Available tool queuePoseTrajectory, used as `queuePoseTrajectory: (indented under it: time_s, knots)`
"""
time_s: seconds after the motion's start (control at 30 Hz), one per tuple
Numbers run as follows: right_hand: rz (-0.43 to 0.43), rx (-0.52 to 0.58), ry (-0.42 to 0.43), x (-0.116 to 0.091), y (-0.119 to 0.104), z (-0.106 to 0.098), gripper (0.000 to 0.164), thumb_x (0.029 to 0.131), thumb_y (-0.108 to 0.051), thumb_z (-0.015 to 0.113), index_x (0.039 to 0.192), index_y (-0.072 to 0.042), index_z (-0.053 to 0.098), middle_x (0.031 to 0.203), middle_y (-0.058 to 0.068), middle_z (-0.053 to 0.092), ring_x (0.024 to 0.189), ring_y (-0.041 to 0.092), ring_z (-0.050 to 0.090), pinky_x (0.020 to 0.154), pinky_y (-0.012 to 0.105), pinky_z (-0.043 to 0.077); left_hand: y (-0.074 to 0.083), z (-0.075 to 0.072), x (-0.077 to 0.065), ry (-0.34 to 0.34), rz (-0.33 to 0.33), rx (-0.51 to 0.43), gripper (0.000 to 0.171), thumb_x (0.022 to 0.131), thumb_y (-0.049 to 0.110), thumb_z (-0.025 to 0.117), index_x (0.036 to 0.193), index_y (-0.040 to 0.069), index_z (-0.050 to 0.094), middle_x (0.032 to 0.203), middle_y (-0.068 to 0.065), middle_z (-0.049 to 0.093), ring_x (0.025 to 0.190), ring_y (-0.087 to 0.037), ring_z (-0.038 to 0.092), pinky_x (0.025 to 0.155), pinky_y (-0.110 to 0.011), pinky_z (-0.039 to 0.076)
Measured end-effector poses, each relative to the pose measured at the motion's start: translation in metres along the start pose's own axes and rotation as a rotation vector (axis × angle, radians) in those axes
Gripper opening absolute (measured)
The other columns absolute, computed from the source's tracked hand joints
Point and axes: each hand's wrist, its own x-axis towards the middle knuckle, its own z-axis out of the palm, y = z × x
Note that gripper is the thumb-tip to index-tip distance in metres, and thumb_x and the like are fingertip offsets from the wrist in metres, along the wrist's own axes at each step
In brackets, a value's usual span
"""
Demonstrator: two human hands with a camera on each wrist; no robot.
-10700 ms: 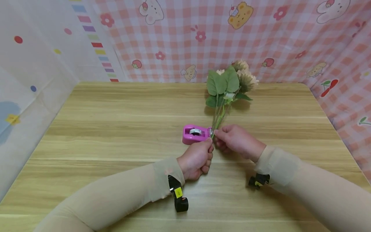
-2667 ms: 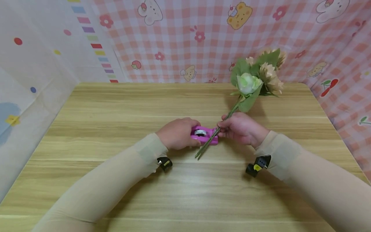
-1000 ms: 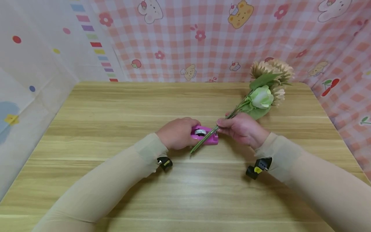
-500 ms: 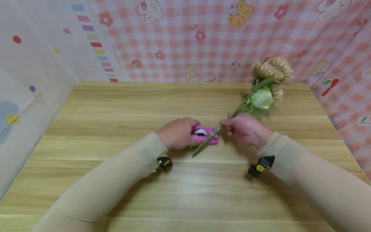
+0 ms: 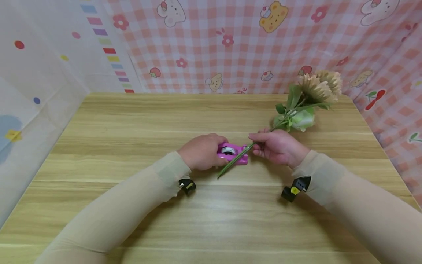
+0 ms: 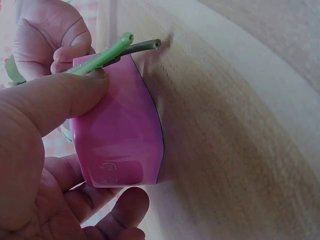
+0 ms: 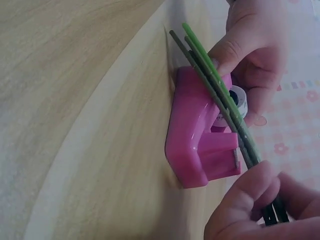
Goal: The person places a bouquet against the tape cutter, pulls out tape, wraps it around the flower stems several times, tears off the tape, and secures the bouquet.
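My left hand grips the pink tape dispenser from its left end, thumb on the near side. A roll of tape sits inside it. My right hand pinches the stems of a small bunch of artificial flowers between thumb and fingers. The cut ends slant down-left across the dispenser, close by my left thumb. Beige blooms, a pale green rose and green leaves spread beyond my right hand, up and to the right. A strip of something shiny shows on the stems near the dispenser's cutter.
The dispenser stands on a wood-grain table. A pink checked cloth with cartoon prints hangs behind the table's far edge. White cloth hangs at the left, and more checked cloth at the right.
My left hand has gone from the stems to the dispenser since the oldest frame. Over the last second the bunch has turned in my right hand, its rose rolling lower and the beige blooms moving right.
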Motion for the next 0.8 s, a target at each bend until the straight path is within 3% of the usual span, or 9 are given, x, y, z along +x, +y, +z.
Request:
queuePoseTrajectory:
  time_s: [0.13, 0.4, 0.8]
  knots:
    - [-0.021, -0.014, 0.013, 0.0006, 0.0014, 0.0005, 0.034, 0.106, -0.006, 0.060, 0.075, -0.014, 0.048, 0.083, 0.000, 0.063, 0.069, 0.012, 0.061, 0.069, 0.022, 0.057, -0.0002, 0.0004, 0.0001, 0.000, -0.004, -0.005, 0.060, 0.094, 0.047, 0.077, 0.146, 0.022, 0.060, 0.124, 0.002, 0.065, 0.102, -0.017, 0.061, 0.093, -0.036, 0.052]
    - [-0.007, -0.131, 0.036, -0.0026, 0.0024, -0.0014, 0.015, 0.106, -0.010, 0.060, 0.091, -0.013, 0.060, 0.085, 0.001, 0.066, 0.075, 0.015, 0.066, 0.074, 0.027, 0.060, 0.0000, 0.0005, -0.0003, 0.004, -0.005, -0.017, 0.057, 0.094, 0.046, 0.077, 0.143, 0.023, 0.061, 0.122, 0.003, 0.065, 0.101, -0.018, 0.061, 0.092, -0.035, 0.052]
    - [-0.018, -0.073, 0.001, -0.0077, 0.0006, -0.0046, 0.006, 0.105, -0.007, 0.061, 0.101, -0.009, 0.057, 0.084, 0.002, 0.070, 0.074, 0.010, 0.069, 0.076, 0.023, 0.061, -0.0004, 0.0009, -0.0009, 0.005, -0.003, -0.015, 0.057, 0.095, 0.046, 0.075, 0.144, 0.022, 0.061, 0.124, 0.002, 0.065, 0.104, -0.018, 0.060, 0.097, -0.037, 0.052]
